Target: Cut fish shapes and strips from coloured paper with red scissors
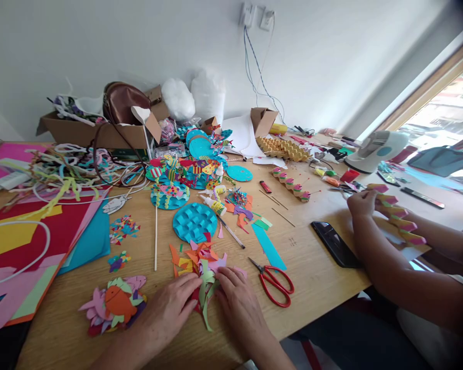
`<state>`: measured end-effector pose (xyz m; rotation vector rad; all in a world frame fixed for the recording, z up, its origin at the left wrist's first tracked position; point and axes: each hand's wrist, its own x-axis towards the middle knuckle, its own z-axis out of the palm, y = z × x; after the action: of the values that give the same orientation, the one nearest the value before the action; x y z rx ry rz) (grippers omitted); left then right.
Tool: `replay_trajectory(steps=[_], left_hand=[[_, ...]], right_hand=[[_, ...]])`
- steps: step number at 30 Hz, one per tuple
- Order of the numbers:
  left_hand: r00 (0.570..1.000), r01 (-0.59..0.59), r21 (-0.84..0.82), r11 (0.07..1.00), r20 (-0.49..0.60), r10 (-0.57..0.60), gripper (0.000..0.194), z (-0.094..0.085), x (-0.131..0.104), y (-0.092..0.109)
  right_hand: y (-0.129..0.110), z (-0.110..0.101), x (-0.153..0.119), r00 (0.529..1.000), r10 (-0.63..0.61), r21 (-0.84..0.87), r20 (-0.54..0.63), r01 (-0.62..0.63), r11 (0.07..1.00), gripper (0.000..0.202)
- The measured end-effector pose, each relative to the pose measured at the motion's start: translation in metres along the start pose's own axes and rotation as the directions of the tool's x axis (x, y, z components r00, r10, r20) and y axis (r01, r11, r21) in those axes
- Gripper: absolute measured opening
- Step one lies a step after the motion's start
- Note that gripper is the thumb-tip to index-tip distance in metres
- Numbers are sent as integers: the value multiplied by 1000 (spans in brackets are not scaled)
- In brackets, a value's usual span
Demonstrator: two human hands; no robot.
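Note:
My left hand (pixel 170 306) and my right hand (pixel 241 303) rest on either side of a pile of paper scraps (pixel 195 257) near the table's front edge. Both hands touch the scraps, with a pale green strip (pixel 206 295) between them. My left fingers are pressed together at the pile's left side; what they hold, if anything, is hidden. The fingers of my right hand lie spread over its right side. Red-handled scissors (pixel 273 283) lie open to the right. Left of my hands sits a stack of paper fish (pixel 118 303). A blue woven disc (pixel 195 222) lies beyond the pile.
At the right, another person's hand (pixel 361 203) holds a painted egg-carton strip (pixel 399 216). A black phone (pixel 335 244) lies near that arm. Coloured paper sheets (pixel 54 221) cover the left side. A cardboard box (pixel 77 131) and blue fish decorations (pixel 200 174) stand farther back.

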<state>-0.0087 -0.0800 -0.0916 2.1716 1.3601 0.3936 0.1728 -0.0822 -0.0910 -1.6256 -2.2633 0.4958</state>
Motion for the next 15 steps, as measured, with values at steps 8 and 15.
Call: replay_trajectory(steps=[8, 15], left_hand=[[994, 6, -34, 999, -108, -9, 33, -23, -2, -4], [977, 164, 84, 983, -153, -150, 40, -22, 1, -14]], right_hand=[[5, -20, 2, 999, 26, 165, -39, -20, 986, 19], [0, -21, 4, 983, 53, 70, 176, -67, 995, 70]])
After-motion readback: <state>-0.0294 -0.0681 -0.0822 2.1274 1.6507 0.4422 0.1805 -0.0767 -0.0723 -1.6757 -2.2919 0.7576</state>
